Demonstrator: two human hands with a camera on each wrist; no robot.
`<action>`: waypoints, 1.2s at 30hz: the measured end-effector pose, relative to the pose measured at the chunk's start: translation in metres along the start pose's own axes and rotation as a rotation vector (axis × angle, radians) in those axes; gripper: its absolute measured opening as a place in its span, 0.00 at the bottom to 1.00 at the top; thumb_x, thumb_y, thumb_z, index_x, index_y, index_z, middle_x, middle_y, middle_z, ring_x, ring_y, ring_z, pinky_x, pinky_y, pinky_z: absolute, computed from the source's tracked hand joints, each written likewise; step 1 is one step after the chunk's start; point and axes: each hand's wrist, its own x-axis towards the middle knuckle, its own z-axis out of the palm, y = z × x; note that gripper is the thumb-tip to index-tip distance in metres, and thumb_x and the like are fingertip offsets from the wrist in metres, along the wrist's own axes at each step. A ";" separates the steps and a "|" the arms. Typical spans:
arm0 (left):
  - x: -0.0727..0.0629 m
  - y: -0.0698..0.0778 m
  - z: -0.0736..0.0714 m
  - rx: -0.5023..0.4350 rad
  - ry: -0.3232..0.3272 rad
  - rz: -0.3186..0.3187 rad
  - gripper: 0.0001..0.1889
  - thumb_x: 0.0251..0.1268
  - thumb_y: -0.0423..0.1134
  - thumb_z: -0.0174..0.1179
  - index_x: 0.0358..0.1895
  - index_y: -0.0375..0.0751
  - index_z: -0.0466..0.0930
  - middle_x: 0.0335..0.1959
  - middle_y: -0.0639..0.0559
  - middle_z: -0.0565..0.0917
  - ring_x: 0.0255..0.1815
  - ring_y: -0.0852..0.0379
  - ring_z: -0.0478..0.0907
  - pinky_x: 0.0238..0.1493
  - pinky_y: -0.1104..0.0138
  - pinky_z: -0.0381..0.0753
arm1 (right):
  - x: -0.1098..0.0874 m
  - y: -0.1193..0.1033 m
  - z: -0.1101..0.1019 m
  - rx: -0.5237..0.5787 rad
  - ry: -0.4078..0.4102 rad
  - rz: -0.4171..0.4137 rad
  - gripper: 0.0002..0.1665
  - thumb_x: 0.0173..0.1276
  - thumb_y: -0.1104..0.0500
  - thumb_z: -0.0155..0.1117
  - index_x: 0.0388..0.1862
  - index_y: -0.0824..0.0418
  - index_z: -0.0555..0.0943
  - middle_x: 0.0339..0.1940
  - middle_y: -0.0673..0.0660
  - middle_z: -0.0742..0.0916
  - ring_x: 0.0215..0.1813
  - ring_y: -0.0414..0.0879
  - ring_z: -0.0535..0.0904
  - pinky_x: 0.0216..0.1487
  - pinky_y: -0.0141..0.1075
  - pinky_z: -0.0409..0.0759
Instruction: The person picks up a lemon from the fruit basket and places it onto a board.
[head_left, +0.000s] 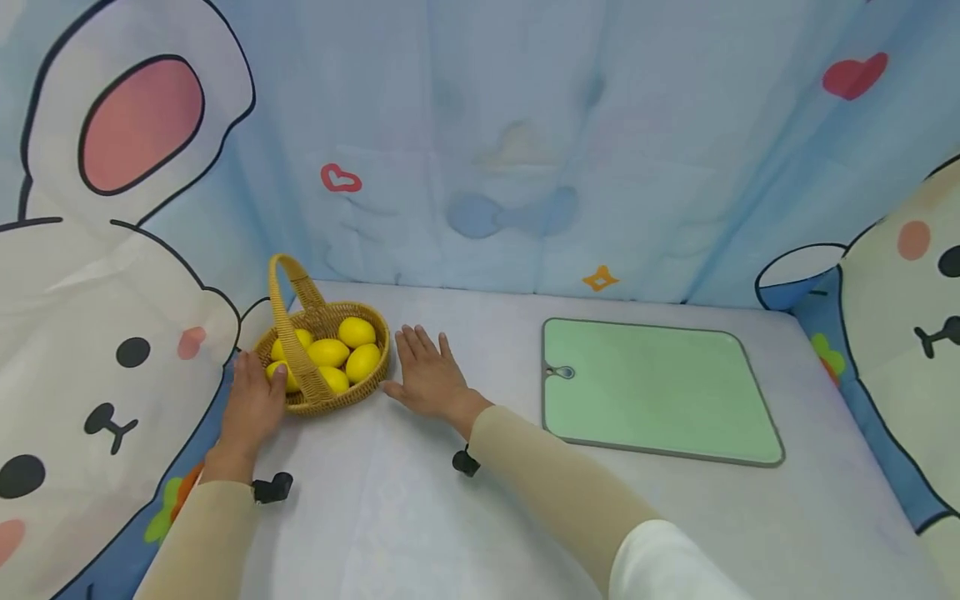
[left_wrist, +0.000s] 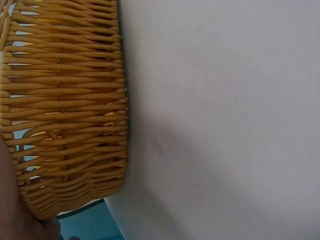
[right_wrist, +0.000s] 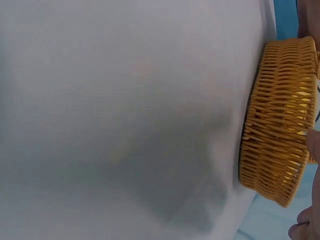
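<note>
A woven wicker basket (head_left: 330,405) with a tall arched handle (head_left: 287,325) stands at the table's left side. Several yellow lemons (head_left: 327,352) lie inside it. Against the basket's left side rests my left hand (head_left: 252,408), its fingers extended. My right hand (head_left: 431,377) is at the right side, fingers straight and thumb pointing toward the basket. The left wrist view has the basket wall (left_wrist: 65,110) close up, with part of the left hand (left_wrist: 17,205) at the edge. In the right wrist view, the basket (right_wrist: 277,115) appears at the right, partly behind my thumb.
A pale green cutting board (head_left: 660,392) with a grey rim lies flat on the white-covered table (head_left: 390,500), right of the basket. A blue cartoon-printed curtain (head_left: 487,125) rises behind the table and along both sides.
</note>
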 end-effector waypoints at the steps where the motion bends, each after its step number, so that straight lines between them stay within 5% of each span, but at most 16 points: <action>1: 0.000 0.000 0.000 -0.011 -0.010 -0.012 0.44 0.88 0.59 0.26 0.83 0.24 0.26 0.85 0.25 0.28 0.86 0.25 0.32 0.83 0.32 0.42 | 0.001 -0.002 0.000 0.003 -0.003 -0.005 0.54 0.83 0.30 0.46 0.90 0.59 0.42 0.91 0.57 0.48 0.90 0.52 0.40 0.89 0.57 0.38; 9: 0.002 0.009 0.005 0.017 -0.013 0.009 0.42 0.89 0.55 0.30 0.82 0.22 0.28 0.85 0.24 0.34 0.84 0.23 0.41 0.83 0.34 0.46 | 0.004 -0.012 0.002 0.030 -0.069 -0.009 0.55 0.81 0.29 0.47 0.90 0.58 0.42 0.91 0.55 0.46 0.91 0.50 0.39 0.89 0.54 0.38; 15: 0.000 0.022 0.015 0.032 -0.027 0.041 0.41 0.89 0.54 0.32 0.83 0.24 0.30 0.85 0.25 0.36 0.84 0.24 0.42 0.83 0.34 0.47 | -0.013 -0.002 0.003 -0.028 -0.073 0.016 0.54 0.82 0.30 0.47 0.90 0.58 0.42 0.91 0.54 0.46 0.90 0.49 0.39 0.90 0.52 0.41; 36: -0.031 0.109 0.081 0.001 -0.090 0.233 0.40 0.89 0.55 0.36 0.86 0.30 0.34 0.88 0.33 0.38 0.89 0.35 0.36 0.87 0.42 0.44 | -0.140 0.063 0.012 0.153 0.148 0.170 0.52 0.81 0.36 0.56 0.87 0.68 0.52 0.88 0.65 0.55 0.89 0.59 0.46 0.87 0.60 0.48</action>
